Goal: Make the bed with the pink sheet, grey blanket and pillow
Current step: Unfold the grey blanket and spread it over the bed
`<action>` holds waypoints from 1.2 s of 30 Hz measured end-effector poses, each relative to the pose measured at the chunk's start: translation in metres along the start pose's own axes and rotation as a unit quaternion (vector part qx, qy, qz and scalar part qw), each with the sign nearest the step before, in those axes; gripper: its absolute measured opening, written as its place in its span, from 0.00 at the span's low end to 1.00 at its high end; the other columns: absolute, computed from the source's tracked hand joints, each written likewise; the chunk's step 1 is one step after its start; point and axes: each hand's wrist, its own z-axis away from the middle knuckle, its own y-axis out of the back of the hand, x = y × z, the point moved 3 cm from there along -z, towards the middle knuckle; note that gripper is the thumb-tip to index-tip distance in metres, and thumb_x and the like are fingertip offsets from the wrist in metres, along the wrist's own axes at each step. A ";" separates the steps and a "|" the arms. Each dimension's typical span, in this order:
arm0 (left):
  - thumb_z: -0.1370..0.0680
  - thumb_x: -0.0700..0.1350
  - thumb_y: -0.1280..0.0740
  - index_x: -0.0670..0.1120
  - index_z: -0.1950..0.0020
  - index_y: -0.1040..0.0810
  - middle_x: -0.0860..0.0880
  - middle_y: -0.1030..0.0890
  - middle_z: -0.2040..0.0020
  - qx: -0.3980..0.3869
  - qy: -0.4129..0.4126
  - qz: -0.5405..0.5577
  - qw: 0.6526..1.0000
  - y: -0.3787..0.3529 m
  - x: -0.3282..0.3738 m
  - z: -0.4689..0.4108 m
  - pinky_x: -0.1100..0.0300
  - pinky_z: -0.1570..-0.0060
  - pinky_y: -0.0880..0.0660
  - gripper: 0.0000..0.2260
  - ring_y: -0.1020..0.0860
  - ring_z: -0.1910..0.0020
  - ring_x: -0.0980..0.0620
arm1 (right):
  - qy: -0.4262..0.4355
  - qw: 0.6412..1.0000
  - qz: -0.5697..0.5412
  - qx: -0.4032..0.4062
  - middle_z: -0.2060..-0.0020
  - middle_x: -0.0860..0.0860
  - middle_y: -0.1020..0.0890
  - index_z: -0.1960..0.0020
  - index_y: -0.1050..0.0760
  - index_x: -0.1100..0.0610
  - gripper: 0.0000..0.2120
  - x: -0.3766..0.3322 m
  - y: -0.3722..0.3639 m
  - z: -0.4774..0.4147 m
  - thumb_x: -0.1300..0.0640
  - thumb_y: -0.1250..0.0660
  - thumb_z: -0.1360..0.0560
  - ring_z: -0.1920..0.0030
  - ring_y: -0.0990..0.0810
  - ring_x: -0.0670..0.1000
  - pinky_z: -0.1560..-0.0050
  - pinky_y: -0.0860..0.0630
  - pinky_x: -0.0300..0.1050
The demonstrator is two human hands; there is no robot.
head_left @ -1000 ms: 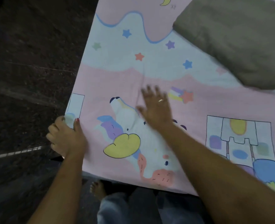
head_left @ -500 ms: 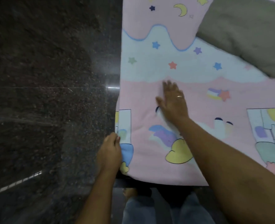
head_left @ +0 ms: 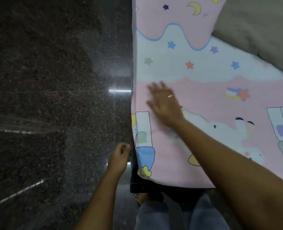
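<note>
Smoothing appears to be the step in hand. The right hand [head_left: 165,103] lies flat on the pink printed bed sheet [head_left: 204,90], fingers straight and spread, gripping nothing. A flat palm pushes wrinkles toward the edge without bunching the cloth. It sits near the sheet's left border, where the fabric turns over the side of the bed [head_left: 134,185].

The left hand [head_left: 120,155] is lower, just beside that hanging border, with fingers and thumb curled. I cannot tell whether it pinches the hem or merely hovers against it, because the edge there is dark and blurred. A hand in that spot would serve to pull the side taut while the other palm sweeps.

The sheet itself covers the mattress from the near end to the top of the view, and its stars, moons and castle pictures lie mostly flat.

A thick grey-brown folded fabric bundle [head_left: 262,30], probably the grey blanket, rests on the sheet at the far right, well apart from both hands. It is likely parked there until the sheet is settled. No pillow is plainly visible.

A dark speckled polished stone floor [head_left: 54,80] fills the left side. The person stands at the bed's near corner.

By my judgement the task is at an early stage.
</note>
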 end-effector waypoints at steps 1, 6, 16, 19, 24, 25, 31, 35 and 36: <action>0.19 0.47 0.41 0.49 0.53 0.26 0.46 0.21 0.56 -0.012 0.011 0.029 0.999 -0.003 0.009 -0.005 0.55 0.62 0.28 0.06 0.24 0.59 0.47 | -0.081 0.996 0.026 0.010 0.25 0.53 0.38 0.24 0.41 0.54 0.31 0.021 0.004 0.000 0.40 0.51 0.22 0.24 0.45 0.56 0.26 0.47 0.58; 0.19 0.54 0.42 0.46 0.50 0.27 0.46 0.21 0.50 -0.037 0.107 0.086 0.990 -0.032 0.021 -0.018 0.53 0.49 0.25 0.12 0.23 0.50 0.46 | -0.136 0.987 0.075 -0.036 0.22 0.50 0.50 0.22 0.53 0.50 0.31 0.002 -0.019 0.036 0.38 0.55 0.21 0.23 0.54 0.54 0.25 0.57 0.53; 0.19 0.42 0.42 0.44 0.50 0.24 0.44 0.21 0.53 -0.068 0.162 0.118 0.977 -0.046 0.012 -0.037 0.66 0.71 0.28 0.08 0.24 0.65 0.51 | -0.006 0.993 0.086 -0.075 0.23 0.48 0.46 0.22 0.49 0.51 0.36 -0.037 -0.034 0.045 0.35 0.62 0.26 0.23 0.53 0.52 0.26 0.62 0.53; 0.19 0.42 0.42 0.38 0.45 0.23 0.40 0.19 0.50 -0.081 0.142 0.102 0.981 -0.044 0.014 -0.042 0.66 0.74 0.29 0.11 0.25 0.66 0.52 | 0.000 0.993 0.092 -0.073 0.23 0.49 0.44 0.23 0.47 0.50 0.35 -0.048 -0.038 0.042 0.35 0.61 0.25 0.23 0.51 0.52 0.26 0.60 0.55; 0.20 0.48 0.41 0.44 0.44 0.29 0.42 0.22 0.45 -0.048 0.122 0.093 0.987 -0.040 0.011 -0.053 0.54 0.52 0.24 0.10 0.23 0.50 0.45 | 0.029 0.996 -0.014 -0.082 0.24 0.48 0.40 0.23 0.46 0.50 0.33 -0.042 -0.027 0.034 0.38 0.58 0.24 0.24 0.45 0.50 0.26 0.54 0.50; 0.21 0.50 0.40 0.44 0.41 0.30 0.42 0.23 0.44 -0.052 0.127 0.101 0.985 -0.042 0.012 -0.054 0.53 0.52 0.24 0.13 0.23 0.47 0.44 | 0.050 0.996 -0.011 -0.078 0.25 0.48 0.39 0.23 0.45 0.50 0.32 -0.037 -0.024 0.032 0.39 0.57 0.23 0.24 0.44 0.50 0.26 0.52 0.49; 0.21 0.47 0.40 0.41 0.41 0.24 0.42 0.20 0.47 -0.055 0.120 0.143 0.981 -0.051 0.011 -0.070 0.65 0.70 0.29 0.14 0.21 0.57 0.48 | 0.108 0.991 0.071 -0.027 0.26 0.47 0.36 0.25 0.38 0.50 0.26 -0.027 -0.032 0.034 0.42 0.49 0.21 0.26 0.40 0.48 0.26 0.49 0.48; 0.21 0.44 0.39 0.40 0.43 0.22 0.41 0.19 0.47 -0.066 0.086 0.101 0.989 -0.049 0.015 -0.085 0.59 0.63 0.22 0.12 0.20 0.56 0.47 | 0.115 0.991 0.074 -0.008 0.27 0.47 0.35 0.25 0.38 0.50 0.26 -0.024 -0.033 0.035 0.43 0.48 0.21 0.26 0.39 0.48 0.26 0.47 0.49; 0.21 0.45 0.38 0.40 0.44 0.22 0.40 0.19 0.46 -0.060 0.063 0.050 0.995 -0.047 0.016 -0.087 0.53 0.55 0.21 0.11 0.20 0.52 0.44 | 0.116 0.991 0.073 -0.009 0.26 0.47 0.35 0.25 0.39 0.50 0.26 -0.024 -0.033 0.035 0.42 0.48 0.21 0.26 0.39 0.48 0.26 0.47 0.49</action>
